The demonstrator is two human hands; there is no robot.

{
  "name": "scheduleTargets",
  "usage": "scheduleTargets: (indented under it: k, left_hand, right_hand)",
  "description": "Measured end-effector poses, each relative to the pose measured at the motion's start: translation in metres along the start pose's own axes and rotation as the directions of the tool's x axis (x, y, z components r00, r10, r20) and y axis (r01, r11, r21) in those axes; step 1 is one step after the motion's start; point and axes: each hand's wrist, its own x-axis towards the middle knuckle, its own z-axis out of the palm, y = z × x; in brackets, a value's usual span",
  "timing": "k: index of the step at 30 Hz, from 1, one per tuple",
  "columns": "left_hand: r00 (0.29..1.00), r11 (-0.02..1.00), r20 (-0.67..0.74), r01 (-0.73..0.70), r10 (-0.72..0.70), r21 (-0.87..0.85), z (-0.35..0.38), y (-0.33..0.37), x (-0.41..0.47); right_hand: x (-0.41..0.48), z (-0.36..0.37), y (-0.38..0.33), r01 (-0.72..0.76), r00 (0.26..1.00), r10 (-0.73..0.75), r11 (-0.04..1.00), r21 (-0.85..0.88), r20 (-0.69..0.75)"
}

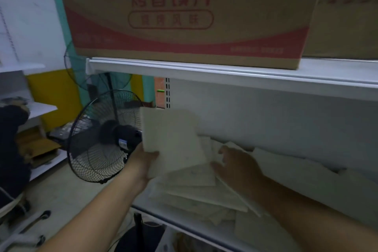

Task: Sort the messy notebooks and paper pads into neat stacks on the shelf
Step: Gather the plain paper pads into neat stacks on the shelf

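My left hand (146,162) grips a thick stack of pale paper pads (171,139) by its lower left corner and holds it tilted above the white shelf (184,225). Below it a messy pile of cream notebooks and pads (196,192) lies fanned out at odd angles on the shelf. My right hand (237,164) rests on this pile with fingers spread, touching the pads near the back. More white pads (306,172) lie spread along the shelf to the right. The light is dim and the picture is blurred.
A large cardboard box (184,12) with red print sits on the upper shelf (204,69), close overhead. A black standing fan (102,139) stands just left of the shelf end. A dark bag (12,149) and low white shelves lie farther left.
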Motion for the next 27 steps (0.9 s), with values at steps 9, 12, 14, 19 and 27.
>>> scheduleTargets:
  k: [9,12,14,19,27]
  left_hand:
    - [0.994,0.997,0.083,0.076,-0.074,-0.012,-0.075,-0.004,-0.011]
    - [0.989,0.996,0.116,0.087,-0.088,0.013,-0.081,-0.003,-0.016]
    - [0.991,0.997,0.106,0.078,-0.078,0.005,-0.085,0.0,-0.016]
    - [0.999,0.999,0.033,-0.021,0.02,0.041,-0.086,0.003,-0.009]
    - [0.956,0.998,0.291,0.017,-0.033,0.057,0.01,-0.015,-0.012]
  right_hand:
    - [0.028,0.041,-0.046,-0.245,0.957,0.242,0.97,-0.005,0.157]
    - [0.035,0.029,-0.036,-0.346,0.924,0.299,0.918,0.192,0.238]
    - [0.037,0.021,-0.027,-0.353,0.932,0.283,0.854,0.383,0.228]
    - [0.025,-0.006,0.012,-0.224,0.96,0.274,0.608,0.762,0.064]
    - [-0.018,-0.018,0.016,-0.182,0.956,0.277,0.292,0.939,0.099]
